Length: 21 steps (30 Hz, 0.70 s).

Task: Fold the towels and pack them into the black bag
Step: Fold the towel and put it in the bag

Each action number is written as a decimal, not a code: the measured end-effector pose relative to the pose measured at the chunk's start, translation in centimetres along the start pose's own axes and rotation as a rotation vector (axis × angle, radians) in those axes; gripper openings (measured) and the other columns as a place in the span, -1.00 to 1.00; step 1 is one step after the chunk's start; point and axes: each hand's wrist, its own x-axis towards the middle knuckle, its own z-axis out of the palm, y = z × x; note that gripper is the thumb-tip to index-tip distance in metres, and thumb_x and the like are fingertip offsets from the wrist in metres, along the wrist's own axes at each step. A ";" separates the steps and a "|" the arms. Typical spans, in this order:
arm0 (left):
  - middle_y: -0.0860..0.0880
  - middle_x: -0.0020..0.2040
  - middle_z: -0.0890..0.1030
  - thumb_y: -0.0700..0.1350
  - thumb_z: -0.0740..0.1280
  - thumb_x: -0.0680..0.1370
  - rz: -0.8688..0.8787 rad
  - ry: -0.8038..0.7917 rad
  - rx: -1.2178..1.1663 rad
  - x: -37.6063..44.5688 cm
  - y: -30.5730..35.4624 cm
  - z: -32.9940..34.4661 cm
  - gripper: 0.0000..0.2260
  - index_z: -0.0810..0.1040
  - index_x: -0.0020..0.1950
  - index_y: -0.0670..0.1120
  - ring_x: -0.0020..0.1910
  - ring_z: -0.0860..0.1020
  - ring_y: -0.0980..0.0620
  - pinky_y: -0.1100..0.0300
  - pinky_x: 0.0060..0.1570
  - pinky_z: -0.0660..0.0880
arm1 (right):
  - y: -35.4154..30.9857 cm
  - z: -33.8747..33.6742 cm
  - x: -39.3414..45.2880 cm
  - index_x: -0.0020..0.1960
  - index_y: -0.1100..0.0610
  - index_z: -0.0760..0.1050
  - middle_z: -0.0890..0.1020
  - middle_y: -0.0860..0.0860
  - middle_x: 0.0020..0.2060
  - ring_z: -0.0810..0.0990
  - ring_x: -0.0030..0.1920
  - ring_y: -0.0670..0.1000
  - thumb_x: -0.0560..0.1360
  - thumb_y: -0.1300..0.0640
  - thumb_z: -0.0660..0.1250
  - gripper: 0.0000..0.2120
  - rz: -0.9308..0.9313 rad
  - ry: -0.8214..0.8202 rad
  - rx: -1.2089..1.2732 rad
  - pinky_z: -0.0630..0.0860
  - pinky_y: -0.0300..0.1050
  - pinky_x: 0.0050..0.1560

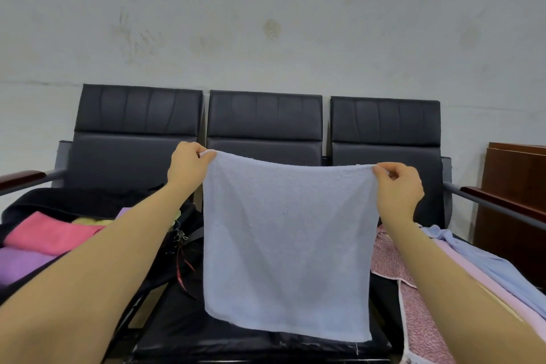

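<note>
A pale blue towel point(286, 245) hangs spread out flat in front of me, above the middle seat. My left hand point(189, 165) pinches its top left corner and my right hand point(399, 186) pinches its top right corner. The towel's lower edge hangs free just above the seat. The black bag point(74, 201) lies open on the left seat. Inside it lie a folded pink towel point(50, 233), a purple towel point(20, 266) and a yellow one point(88, 220), partly hidden by my left forearm.
A row of three black padded chairs point(264, 118) stands against a pale wall. On the right seat lie a pink patterned cloth point(390, 257), a light pink cloth point(484, 284) and a light blue cloth point(478, 260). A brown wooden cabinet point(514, 186) stands at the far right.
</note>
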 end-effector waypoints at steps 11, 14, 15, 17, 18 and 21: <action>-0.05 -0.31 0.57 -0.15 0.28 0.57 -0.121 0.108 -0.485 0.3 2.4 -1.1 -0.93 0.56 -0.03 -0.07 -0.31 0.51 0.11 0.07 0.01 0.54 | -2.6 -0.6 -0.1 -0.02 0.13 0.47 0.52 -0.07 -0.25 0.53 -0.43 -0.05 0.59 0.23 0.23 -0.94 0.072 0.031 0.271 0.49 -0.22 -0.30; -0.03 -0.28 0.57 -0.19 0.30 0.56 -0.125 0.103 -0.550 0.3 3.0 -2.2 -0.93 0.57 0.00 -0.10 -0.30 0.53 0.12 0.08 0.03 0.55 | -4.1 -1.0 0.0 0.03 0.13 0.49 0.53 -0.09 -0.21 0.57 -0.47 -0.03 0.59 0.22 0.25 -0.94 0.074 0.040 0.333 0.56 -0.25 -0.37; -0.01 -0.25 0.58 -0.20 0.30 0.56 -0.124 0.103 -0.571 0.3 3.2 -2.5 -0.91 0.57 0.02 -0.10 -0.30 0.53 0.13 0.11 0.01 0.56 | -4.6 -1.2 0.0 0.04 0.13 0.50 0.53 -0.10 -0.19 0.58 -0.45 -0.03 0.59 0.23 0.25 -0.93 0.068 0.043 0.349 0.57 -0.26 -0.39; 0.03 -0.17 0.58 -0.22 0.30 0.57 -0.115 0.106 -0.604 0.1 3.5 -3.1 -0.87 0.58 0.09 -0.11 -0.27 0.54 0.14 0.24 -0.09 0.55 | -5.4 -1.5 0.0 0.07 0.11 0.50 0.55 -0.08 -0.14 0.61 -0.40 -0.03 0.59 0.24 0.26 -0.90 0.065 0.043 0.393 0.56 -0.31 -0.39; 0.04 -0.13 0.58 -0.22 0.30 0.57 -0.111 0.108 -0.610 0.0 3.6 -3.4 -0.85 0.57 0.12 -0.11 -0.25 0.55 0.14 0.29 -0.14 0.53 | -5.7 -1.6 0.0 0.07 0.10 0.51 0.56 -0.07 -0.11 0.63 -0.38 -0.03 0.59 0.25 0.26 -0.88 0.063 0.043 0.411 0.55 -0.34 -0.38; 0.03 -0.12 0.58 -0.20 0.31 0.57 -0.100 0.114 -0.572 -0.3 3.4 -4.0 -0.83 0.56 0.14 -0.09 -0.24 0.56 0.12 0.25 -0.09 0.53 | -6.0 -2.0 -0.2 0.10 0.11 0.54 0.60 -0.02 -0.11 0.65 -0.31 -0.06 0.57 0.27 0.27 -0.85 0.055 0.043 0.431 0.57 -0.36 -0.28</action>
